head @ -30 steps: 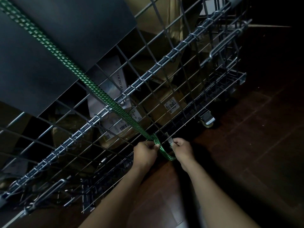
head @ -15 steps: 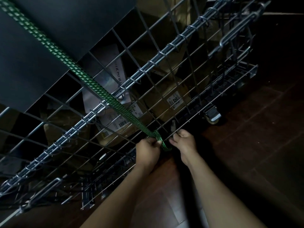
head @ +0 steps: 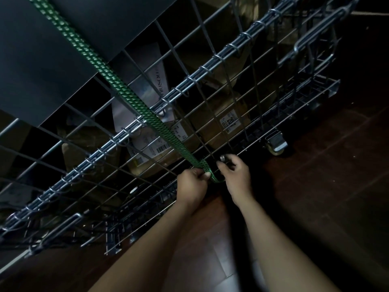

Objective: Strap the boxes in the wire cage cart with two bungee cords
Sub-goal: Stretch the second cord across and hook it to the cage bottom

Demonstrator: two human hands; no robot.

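A green bungee cord (head: 126, 98) runs taut from the upper left down across the front of the wire cage cart (head: 210, 66) to its bottom edge. My left hand (head: 192, 186) pinches the cord's lower end against the cage. My right hand (head: 236, 175) grips the cord's metal hook end (head: 223, 158) at a bottom wire, with a short green loop hanging between both hands. Cardboard boxes (head: 212, 125) with shipping labels sit inside the cage behind the mesh. A flat dark box (head: 63, 49) fills the upper left, under the cord.
A caster wheel (head: 275, 145) sits under the cart's lower right corner. Dark wooden floor (head: 326, 197) spreads to the right and below. A pale floor patch (head: 210, 260) lies between my forearms. Metal latch bars (head: 315, 32) hang on the cage's upper right.
The view has shifted slightly. My right hand has moved up to the bottom wire with the hook end, and the green loop between my hands is shorter than one second ago.
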